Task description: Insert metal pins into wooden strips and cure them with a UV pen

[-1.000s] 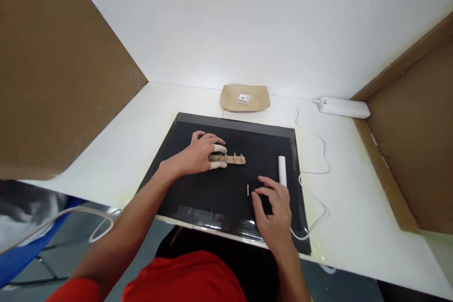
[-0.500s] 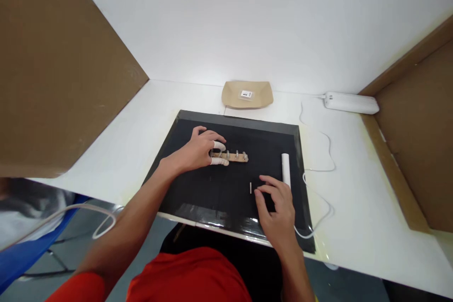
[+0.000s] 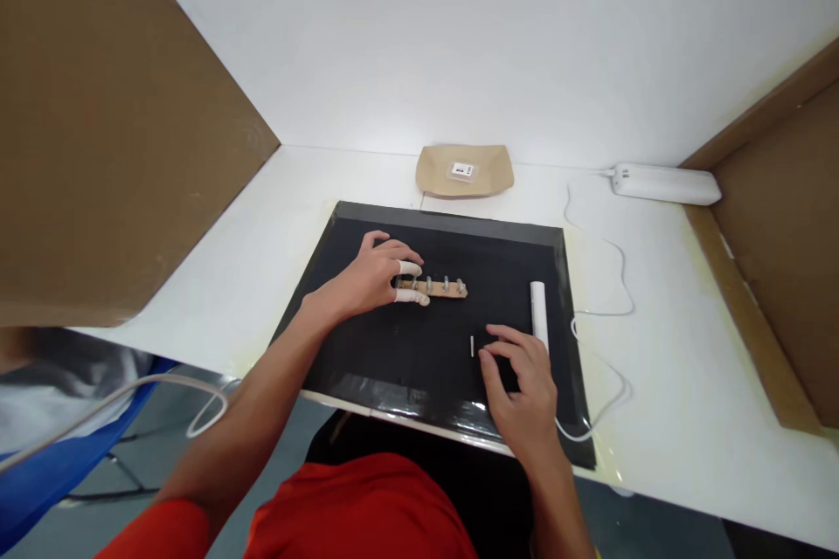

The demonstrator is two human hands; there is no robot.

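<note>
At far left, brown panel (image 3: 118, 131) beside the white bench (image 3: 688, 323), with a blue chair (image 3: 85, 472) below, blurred. Further right, over the black mat (image 3: 393, 358), left hand (image 3: 377, 279) narrowed around the left end of a wooden strip (image 3: 438, 289), thumb and forefinger in white finger covers (image 3: 410, 267), one along each long edge; apparently holding it steady, flat on the mat, near its middle. Along the strip, a row of small metal fittings (image 3: 429, 286): three clear of the fingers, others partly covered. Judging by that row, seemingly set in place; too small to check how firmly. Behind the mat, brown paper tray (image 3: 433, 183) with a small clear case (image 3: 462, 171) inside. Right of the strip and nearer the body, slim pale pin (image 3: 472, 346) apart from it, so seemingly not fitted to anything. Just beside the pin, right hand (image 3: 528, 384), fingers curled, thumb close to a fingertip; cannot tell about any pinch between them. Partly hidden behind that hand, white cylinder (image 3: 538, 307), apparently unused. Farther right, thin white cable (image 3: 626, 279), white power strip (image 3: 669, 183) and another brown panel (image 3: 780, 218).
</note>
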